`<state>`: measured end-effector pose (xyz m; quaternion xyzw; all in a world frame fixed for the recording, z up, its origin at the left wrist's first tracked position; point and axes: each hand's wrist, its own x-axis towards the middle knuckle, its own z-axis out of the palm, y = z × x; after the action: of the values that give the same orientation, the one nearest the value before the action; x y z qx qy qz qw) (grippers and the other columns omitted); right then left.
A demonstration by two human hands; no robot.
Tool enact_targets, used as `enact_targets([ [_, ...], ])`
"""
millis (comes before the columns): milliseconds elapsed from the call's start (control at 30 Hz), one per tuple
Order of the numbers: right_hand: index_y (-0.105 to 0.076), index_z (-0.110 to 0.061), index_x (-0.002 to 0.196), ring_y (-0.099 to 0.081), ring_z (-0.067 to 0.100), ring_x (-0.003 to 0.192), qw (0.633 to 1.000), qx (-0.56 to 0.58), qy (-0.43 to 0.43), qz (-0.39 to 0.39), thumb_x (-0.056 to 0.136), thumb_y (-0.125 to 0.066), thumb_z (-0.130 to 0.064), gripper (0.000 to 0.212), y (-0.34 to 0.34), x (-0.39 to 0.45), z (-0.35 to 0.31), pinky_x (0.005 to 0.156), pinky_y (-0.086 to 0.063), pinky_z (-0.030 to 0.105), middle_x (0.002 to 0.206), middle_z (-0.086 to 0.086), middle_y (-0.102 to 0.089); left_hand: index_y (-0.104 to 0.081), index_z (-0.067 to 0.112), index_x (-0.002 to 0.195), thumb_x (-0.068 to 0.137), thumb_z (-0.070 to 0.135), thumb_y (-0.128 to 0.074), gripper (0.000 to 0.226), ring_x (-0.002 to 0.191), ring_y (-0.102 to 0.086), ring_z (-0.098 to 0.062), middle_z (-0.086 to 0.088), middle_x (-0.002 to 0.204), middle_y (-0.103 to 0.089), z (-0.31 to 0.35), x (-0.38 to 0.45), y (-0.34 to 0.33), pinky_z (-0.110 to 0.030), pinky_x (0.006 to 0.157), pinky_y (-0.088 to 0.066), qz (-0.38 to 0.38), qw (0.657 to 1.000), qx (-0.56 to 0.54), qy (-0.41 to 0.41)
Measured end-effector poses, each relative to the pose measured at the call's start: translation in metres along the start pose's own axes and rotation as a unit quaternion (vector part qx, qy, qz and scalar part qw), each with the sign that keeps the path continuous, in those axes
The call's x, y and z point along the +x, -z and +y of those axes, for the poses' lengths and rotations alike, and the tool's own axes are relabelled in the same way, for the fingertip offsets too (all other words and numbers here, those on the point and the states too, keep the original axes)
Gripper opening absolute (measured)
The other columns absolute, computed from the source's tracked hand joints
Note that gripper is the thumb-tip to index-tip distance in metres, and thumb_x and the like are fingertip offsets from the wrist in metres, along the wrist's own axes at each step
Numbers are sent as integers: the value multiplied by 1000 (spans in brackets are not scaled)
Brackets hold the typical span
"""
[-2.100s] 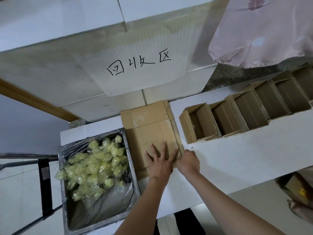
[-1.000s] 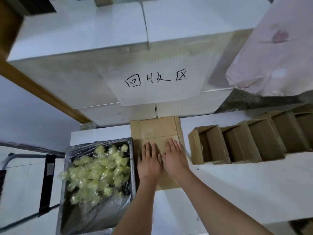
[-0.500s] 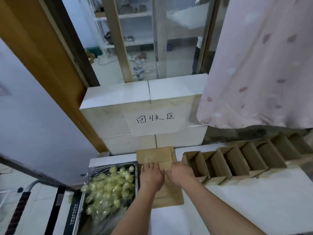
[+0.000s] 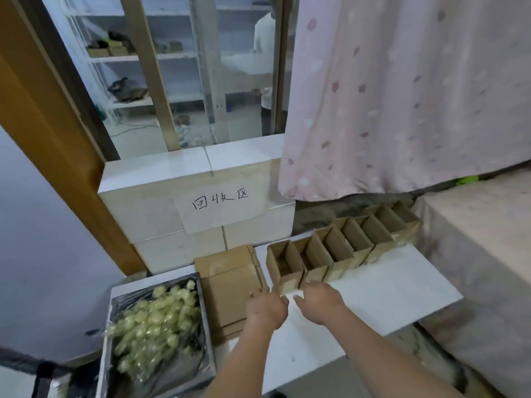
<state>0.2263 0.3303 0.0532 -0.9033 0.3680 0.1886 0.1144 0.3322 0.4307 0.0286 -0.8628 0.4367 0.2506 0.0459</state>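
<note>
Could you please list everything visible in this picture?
flat brown cardboard blanks: one stack, brown, table centre-left.
open brown cardboard boxes: about six, brown, row right of the stack.
black film-lined tray: one, black, left of the stack.
pale yellow wrapped pieces: many, yellow, in the tray.
white table: one, white, under these.
white paper sign: one, white, on the tiled ledge.
pink curtain: one, pink, upper right.
left hand: one, at the stack's right edge.
right hand: one, before the nearest box.

looks like a small packing workshop; row of open cardboard boxes (image 4: 342, 248) on the tabletop (image 4: 373, 294); storage shelves (image 4: 138, 57) behind
</note>
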Motion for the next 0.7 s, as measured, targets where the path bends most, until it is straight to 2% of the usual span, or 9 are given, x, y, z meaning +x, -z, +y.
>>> enact_targets([
  [200,-47,-13,139,-49,27,126,999,4,-46,14,104,-31,-48,52,-7,-40,50,102,-39,36,137,9,-52,-40,11,146,108,38,-21,51,129,-50,-31,-14,146,-48,49,-22,-2,-42,101,-44,11,999,10,-36],
  [433,-47,-13,139,-51,27,123,996,35,-68,49,103,-31,-50,53,8,-64,112,98,-43,38,134,9,-54,-43,9,144,107,39,-20,52,126,-52,-32,-13,142,-51,116,-35,16,-42,101,-46,35,996,56,-62],
  [600,-49,-15,136,-52,28,121,993,50,-73,83,102,-31,-51,53,23,-73,181,95,-44,38,131,9,-56,-47,11,139,107,38,-21,49,120,-56,-31,-12,138,-54,187,-29,25,-42,96,-47,52,993,79,-78],
  [700,-49,-14,136,-53,27,120,992,55,-78,85,102,-31,-51,54,24,-77,228,95,-43,37,131,8,-56,-46,10,139,107,38,-22,49,124,-52,-32,-13,140,-51,233,-20,22,-43,98,-46,53,992,76,-84],
])
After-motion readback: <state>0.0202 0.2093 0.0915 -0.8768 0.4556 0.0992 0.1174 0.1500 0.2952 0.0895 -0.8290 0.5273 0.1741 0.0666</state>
